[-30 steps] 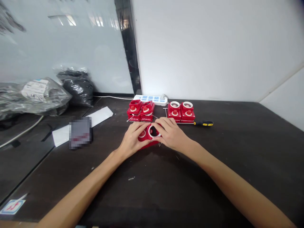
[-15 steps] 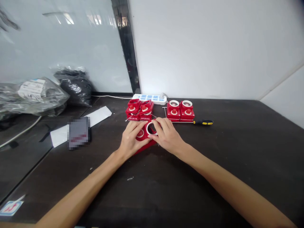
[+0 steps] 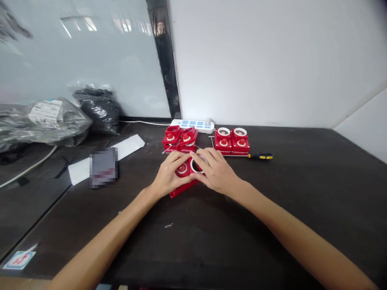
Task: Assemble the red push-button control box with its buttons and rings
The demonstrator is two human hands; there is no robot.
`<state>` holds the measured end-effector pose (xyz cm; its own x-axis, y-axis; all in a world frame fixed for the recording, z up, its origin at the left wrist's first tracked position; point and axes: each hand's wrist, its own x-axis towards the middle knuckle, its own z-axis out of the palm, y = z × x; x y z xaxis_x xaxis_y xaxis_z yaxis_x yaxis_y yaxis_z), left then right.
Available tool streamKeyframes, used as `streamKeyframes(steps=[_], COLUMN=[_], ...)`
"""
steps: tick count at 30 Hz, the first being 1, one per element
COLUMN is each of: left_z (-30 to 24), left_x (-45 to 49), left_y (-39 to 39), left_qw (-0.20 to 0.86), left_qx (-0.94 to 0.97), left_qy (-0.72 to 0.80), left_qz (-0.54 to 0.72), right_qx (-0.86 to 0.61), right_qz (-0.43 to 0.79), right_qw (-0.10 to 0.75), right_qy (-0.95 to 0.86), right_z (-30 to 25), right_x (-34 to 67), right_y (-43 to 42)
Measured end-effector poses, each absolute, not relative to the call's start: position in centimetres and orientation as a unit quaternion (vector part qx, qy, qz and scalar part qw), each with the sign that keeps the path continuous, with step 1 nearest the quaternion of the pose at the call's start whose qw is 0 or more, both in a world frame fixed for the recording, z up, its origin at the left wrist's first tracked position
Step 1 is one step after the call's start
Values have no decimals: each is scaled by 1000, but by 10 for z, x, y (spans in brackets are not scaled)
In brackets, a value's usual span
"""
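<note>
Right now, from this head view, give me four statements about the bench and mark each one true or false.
1. The left hand and right hand are both on one red push-button box. True.
2. The left hand holds a screwdriver. False: it lies on the bench, right of the other red boxes, and neither hand touches it.
3. A white power strip lies beyond the red boxes, near the wall. True.
4. The black plastic bag is on the right of the bench. False: it is far left, beyond a white sheet.
</note>
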<state>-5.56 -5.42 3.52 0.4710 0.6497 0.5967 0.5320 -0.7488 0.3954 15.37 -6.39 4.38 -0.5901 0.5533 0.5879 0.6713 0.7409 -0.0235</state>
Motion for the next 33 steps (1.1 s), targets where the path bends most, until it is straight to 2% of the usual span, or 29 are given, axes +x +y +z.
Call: streamKeyframes(steps=[2, 5, 14, 21, 33], left_z=[40, 43, 38, 31, 29], left_x=[-62, -66, -59, -53, -50], left_y=[-51, -51, -61, -63, -63], left_qw=[128, 155, 73, 55, 73], left_qx=[865, 862, 853, 838, 824], left_qy=[324, 328, 346, 351, 382], left_qz=[360, 353, 385, 413, 412], right_qx=[-286, -250, -282, -272, -283], right_qz=[-77, -64, -64, -72, -73], right_qw=[262, 272, 302, 347, 362], right_qy=[-918, -927, -908, -895, -885], right_z=[51, 54, 42, 33, 32], right_x=[164, 170, 167, 167, 168], right_y=[-60, -58, -62, -60, -55])
